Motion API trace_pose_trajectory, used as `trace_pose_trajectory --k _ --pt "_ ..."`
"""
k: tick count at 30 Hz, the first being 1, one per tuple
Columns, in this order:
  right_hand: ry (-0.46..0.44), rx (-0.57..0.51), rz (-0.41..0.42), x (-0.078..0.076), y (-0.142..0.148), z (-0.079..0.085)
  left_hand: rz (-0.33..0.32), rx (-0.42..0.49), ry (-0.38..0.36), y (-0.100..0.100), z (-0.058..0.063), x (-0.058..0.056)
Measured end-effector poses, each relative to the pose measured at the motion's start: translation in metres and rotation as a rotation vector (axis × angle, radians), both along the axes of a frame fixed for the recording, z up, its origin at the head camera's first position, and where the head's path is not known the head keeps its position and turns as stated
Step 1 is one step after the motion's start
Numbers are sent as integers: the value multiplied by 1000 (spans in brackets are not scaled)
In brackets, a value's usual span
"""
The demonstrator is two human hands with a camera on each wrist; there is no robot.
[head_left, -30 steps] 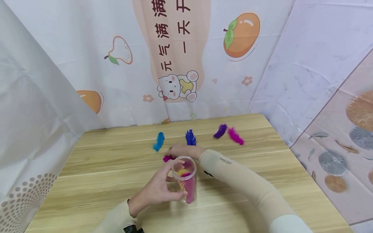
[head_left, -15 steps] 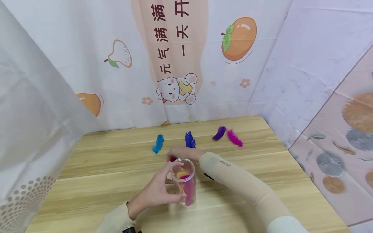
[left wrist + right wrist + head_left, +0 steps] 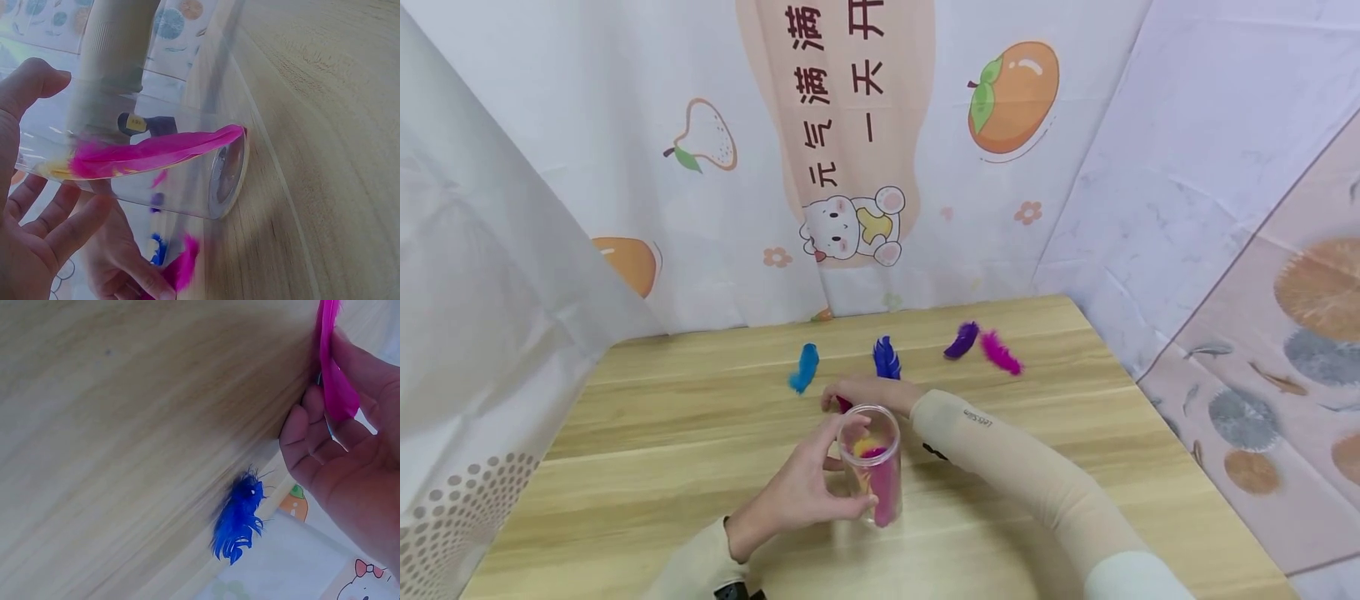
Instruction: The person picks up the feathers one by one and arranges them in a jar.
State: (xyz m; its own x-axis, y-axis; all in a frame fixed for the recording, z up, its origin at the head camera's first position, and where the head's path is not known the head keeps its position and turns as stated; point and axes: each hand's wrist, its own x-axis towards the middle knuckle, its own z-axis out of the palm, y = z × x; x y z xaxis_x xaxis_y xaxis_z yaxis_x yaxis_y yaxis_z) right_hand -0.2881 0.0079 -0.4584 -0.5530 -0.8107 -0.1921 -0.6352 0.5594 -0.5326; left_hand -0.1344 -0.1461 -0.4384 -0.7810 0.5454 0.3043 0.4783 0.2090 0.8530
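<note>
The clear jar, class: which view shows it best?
The left wrist view: the clear jar appears largest there, its base and a pink feather inside plain. The head view shows it smaller, from above; the right wrist view, not at all.

The curtain point(image 3: 880, 287) reads "元气满满 一天开"; the right sleeve point(image 3: 1037, 483), "LetsSlim".

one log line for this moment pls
left hand: holds clear jar | right hand: pinches pink feather | jar contents: pink and yellow feathers | table: light blue feather, dark blue feather, purple feather, another pink feather
</note>
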Motion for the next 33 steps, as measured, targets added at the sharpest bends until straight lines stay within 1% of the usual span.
trace_pose_trajectory --k 4,10,16,20,24,27,33 --pt "24 1 -7 -1 0 1 -8 -3 17 -1 0 -2" --pt "25 -20 11 -1 0 -1 -13 0 4 -2 -2 -2" --pt "-46 -26 -10 1 4 4 -12 -1 -17 -2 -1 -1" --pt "-91 -16 -17 2 9 6 -20 3 -17 -1 -1 -1" --pt "-109 -21 -18 1 10 7 -20 7 -18 0 -1 0" --pt "-117 -44 -25 0 10 7 -13 7 -13 -1 0 0" --pt "-135 -87 -21 -2 8 8 -29 15 12 -1 -1 -1"
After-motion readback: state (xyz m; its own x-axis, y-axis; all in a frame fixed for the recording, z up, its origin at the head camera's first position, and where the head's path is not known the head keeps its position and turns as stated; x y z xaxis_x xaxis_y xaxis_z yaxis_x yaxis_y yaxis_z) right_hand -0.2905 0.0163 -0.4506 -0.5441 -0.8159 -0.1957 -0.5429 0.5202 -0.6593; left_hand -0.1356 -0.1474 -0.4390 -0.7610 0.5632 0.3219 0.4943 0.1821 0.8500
